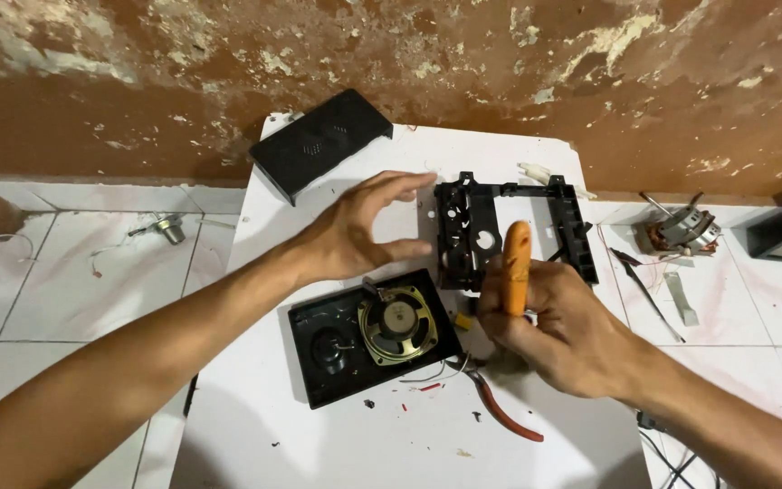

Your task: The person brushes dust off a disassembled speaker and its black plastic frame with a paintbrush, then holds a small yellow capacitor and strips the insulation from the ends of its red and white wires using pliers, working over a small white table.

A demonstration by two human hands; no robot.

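The right hand (549,326) is closed around an orange-handled screwdriver (517,267), held upright with the handle pointing up; its tip is hidden behind the fingers. The left hand (359,231) is open and empty, thumb and fingers spread in a wide curve, hovering just beside the left edge of a black plastic frame with cut-out openings (509,231) that lies flat on the white worktop (319,435). To work well here, I judge the open hand should press the frame down firmly before the tool engages, and the tool should stay square to the fastener so it does not slip.

As for containers, a shallow black plastic housing half (368,340) lies open-side up near the front, holding a round brass-coloured speaker with a grey cone (397,324) and a smaller black round part beside it. Red-handled pliers (500,407) and loose wire scraps lie just beside it. A black perforated cover (319,140) leans at the back edge.
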